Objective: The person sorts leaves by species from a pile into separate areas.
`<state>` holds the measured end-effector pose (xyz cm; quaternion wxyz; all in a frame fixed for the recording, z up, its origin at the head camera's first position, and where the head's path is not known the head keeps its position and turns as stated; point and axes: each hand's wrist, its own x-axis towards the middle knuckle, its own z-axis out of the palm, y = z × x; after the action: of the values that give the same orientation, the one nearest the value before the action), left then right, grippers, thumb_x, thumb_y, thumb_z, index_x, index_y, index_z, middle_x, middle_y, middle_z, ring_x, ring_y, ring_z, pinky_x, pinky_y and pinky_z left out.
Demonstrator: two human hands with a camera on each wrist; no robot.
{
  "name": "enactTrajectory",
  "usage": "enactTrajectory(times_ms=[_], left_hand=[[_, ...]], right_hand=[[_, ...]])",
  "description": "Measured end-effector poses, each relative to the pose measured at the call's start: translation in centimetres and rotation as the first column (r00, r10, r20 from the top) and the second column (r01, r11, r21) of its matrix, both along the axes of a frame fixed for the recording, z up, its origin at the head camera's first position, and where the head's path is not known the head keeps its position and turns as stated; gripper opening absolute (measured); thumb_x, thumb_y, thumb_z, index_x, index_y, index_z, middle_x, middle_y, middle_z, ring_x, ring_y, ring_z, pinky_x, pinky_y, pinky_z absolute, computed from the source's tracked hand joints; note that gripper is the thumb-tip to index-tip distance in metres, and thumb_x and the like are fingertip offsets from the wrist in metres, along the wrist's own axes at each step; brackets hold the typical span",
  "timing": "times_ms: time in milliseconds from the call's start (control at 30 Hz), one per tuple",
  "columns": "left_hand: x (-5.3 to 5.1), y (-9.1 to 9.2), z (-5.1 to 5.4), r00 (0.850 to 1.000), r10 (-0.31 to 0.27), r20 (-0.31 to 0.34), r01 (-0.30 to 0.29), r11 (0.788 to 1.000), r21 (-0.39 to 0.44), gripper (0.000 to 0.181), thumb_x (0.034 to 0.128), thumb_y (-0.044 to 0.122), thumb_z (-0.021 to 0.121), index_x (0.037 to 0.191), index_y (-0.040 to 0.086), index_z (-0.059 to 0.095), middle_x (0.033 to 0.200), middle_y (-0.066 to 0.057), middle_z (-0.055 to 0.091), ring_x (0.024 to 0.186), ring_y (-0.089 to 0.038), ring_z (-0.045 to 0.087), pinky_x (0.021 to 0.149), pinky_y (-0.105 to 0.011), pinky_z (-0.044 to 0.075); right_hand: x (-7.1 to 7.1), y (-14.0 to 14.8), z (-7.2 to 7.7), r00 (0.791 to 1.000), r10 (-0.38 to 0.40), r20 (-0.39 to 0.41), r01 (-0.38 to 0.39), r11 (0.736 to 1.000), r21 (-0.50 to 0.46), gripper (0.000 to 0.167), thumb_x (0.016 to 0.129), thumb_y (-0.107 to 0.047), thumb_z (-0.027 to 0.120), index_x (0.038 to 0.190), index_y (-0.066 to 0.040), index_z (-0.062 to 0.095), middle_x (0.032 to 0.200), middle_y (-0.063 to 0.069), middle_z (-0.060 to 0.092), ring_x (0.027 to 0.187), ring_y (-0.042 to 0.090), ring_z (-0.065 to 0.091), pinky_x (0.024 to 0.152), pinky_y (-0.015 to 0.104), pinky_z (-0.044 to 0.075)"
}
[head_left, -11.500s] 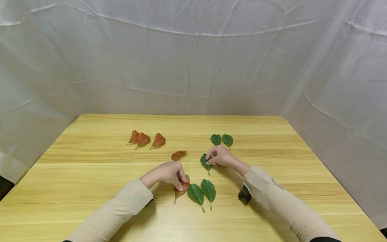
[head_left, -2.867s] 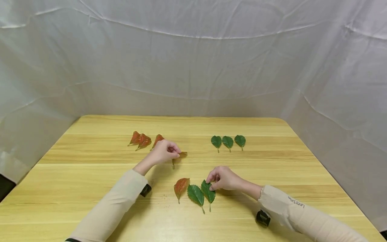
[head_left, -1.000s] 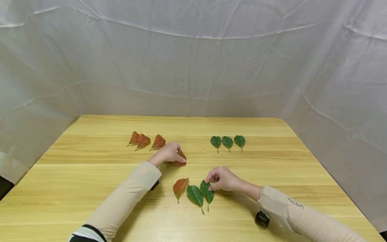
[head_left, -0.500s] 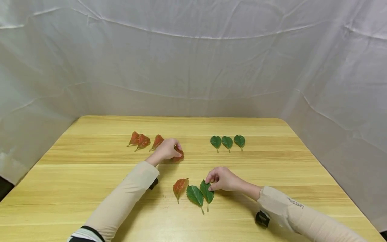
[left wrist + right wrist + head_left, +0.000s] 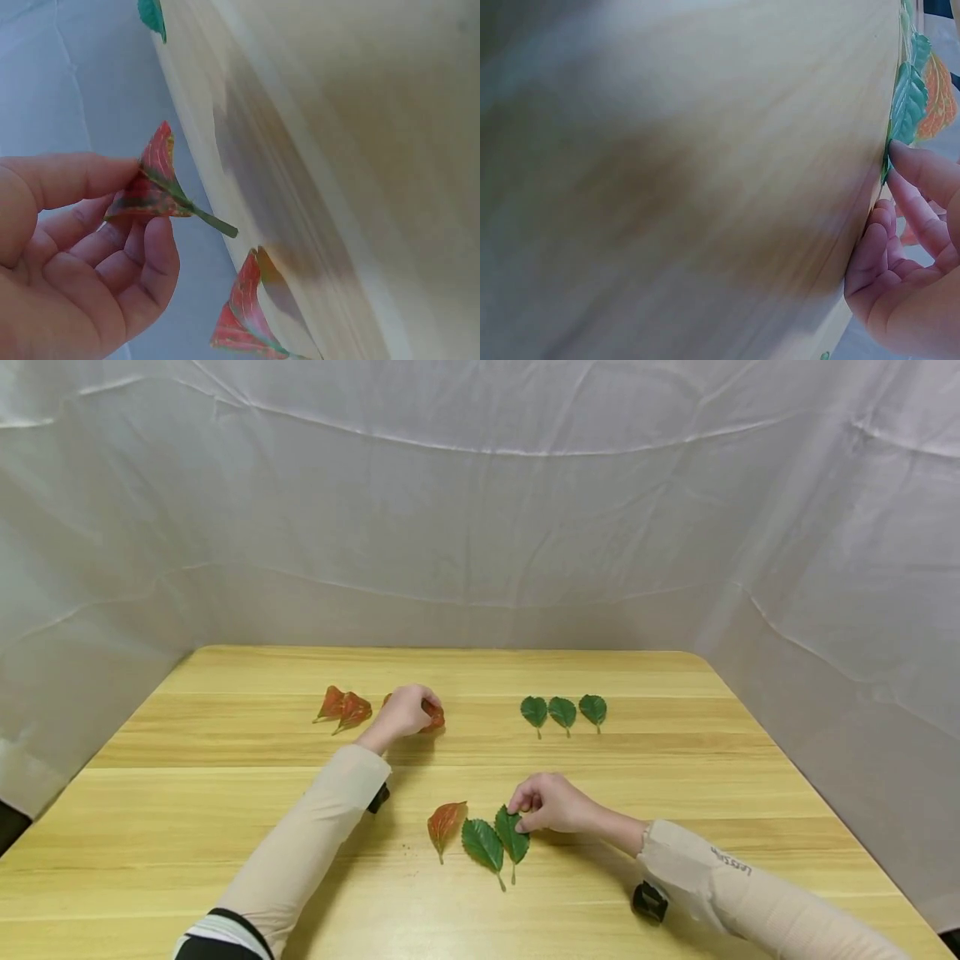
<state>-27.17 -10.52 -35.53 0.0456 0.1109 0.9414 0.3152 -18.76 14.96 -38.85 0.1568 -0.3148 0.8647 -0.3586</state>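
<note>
My left hand (image 5: pixel 407 710) pinches a red leaf (image 5: pixel 154 187) between thumb and fingers; its stem points away from the palm in the left wrist view. The leaf is off the table, near the back row, right beside another red leaf (image 5: pixel 244 315) that the hand mostly covers in the head view. Near the front, my right hand (image 5: pixel 553 803) pinches the upper edge of a green leaf (image 5: pixel 511 837), which lies on the table. A second green leaf (image 5: pixel 482 845) touches its left side, and a red leaf (image 5: pixel 446 823) lies left of that.
Two overlapping red leaves (image 5: pixel 351 712) lie at the back left of the wooden table (image 5: pixel 225 810). Three green leaves (image 5: pixel 562 712) stand in a row at the back right. Pale cloth (image 5: pixel 480 527) hangs behind the table and along its sides.
My left hand has taken up the red leaf from mid-table and carried it back and left toward the red row. The right hand earlier set a third green leaf in the back row; lately it stays still.
</note>
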Motion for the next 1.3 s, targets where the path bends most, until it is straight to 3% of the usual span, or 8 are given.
enactTrajectory(times_ms=[300,567,867,1100,1300], left_hand=[[-0.9,-0.5,0.0,0.999,0.032,0.026,-0.032,0.999,-0.022,0.046,0.0756,-0.016,0.043,0.119,-0.006,0.053,0.118,-0.022,0.052,0.109,-0.034,0.047,0.072,-0.032,0.038],[-1.2,-0.8,-0.3,0.997,0.055,0.052,-0.056,0.998,0.014,0.042,0.081,-0.016,0.039,0.12,-0.007,0.052,0.122,-0.022,0.05,0.114,-0.034,0.044,0.09,-0.039,0.039],[-0.9,-1.1,-0.1,0.997,0.071,0.036,-0.07,0.997,-0.008,0.038,0.0784,-0.014,0.05,0.115,-0.008,0.056,0.105,-0.019,0.061,0.1,-0.032,0.053,0.072,-0.032,0.044],[-0.2,-1.4,0.4,0.987,0.159,-0.017,-0.159,0.983,-0.093,0.031,0.0814,0.001,0.059,0.113,-0.001,0.059,0.117,-0.022,0.047,0.081,-0.027,0.048,0.057,-0.031,0.04],[0.0,-1.5,0.4,0.972,0.22,-0.084,-0.229,0.967,-0.11,0.033,0.0812,0.007,0.059,0.114,0.004,0.058,0.109,-0.014,0.055,0.08,-0.025,0.053,0.049,-0.029,0.041]], right_hand=[[0.0,-0.1,0.1,1.0,0.007,-0.008,-0.007,1.0,0.001,0.01,0.07,-0.001,0.072,0.077,-0.005,0.066,0.069,-0.005,0.05,0.06,0.004,0.042,0.057,0.02,0.04],[0.0,-0.1,0.1,1.0,0.019,0.007,-0.019,1.0,-0.019,0.006,0.073,-0.003,0.07,0.077,-0.003,0.066,0.066,-0.005,0.052,0.057,0.005,0.043,0.055,0.02,0.041],[0.1,-0.2,0.2,0.999,0.05,-0.007,-0.05,0.999,0.0,0.009,0.074,-0.007,0.071,0.078,-0.003,0.064,0.065,-0.005,0.051,0.056,0.005,0.042,0.056,0.021,0.04],[0.2,-0.3,0.6,0.997,0.067,-0.038,-0.065,0.996,0.061,0.016,0.072,-0.012,0.074,0.079,-0.005,0.06,0.067,-0.006,0.048,0.06,0.006,0.04,0.058,0.023,0.039],[0.1,-0.4,0.5,0.998,0.046,-0.045,-0.042,0.996,0.075,0.018,0.07,-0.012,0.076,0.078,-0.007,0.06,0.068,-0.004,0.049,0.063,0.008,0.041,0.059,0.024,0.038]])
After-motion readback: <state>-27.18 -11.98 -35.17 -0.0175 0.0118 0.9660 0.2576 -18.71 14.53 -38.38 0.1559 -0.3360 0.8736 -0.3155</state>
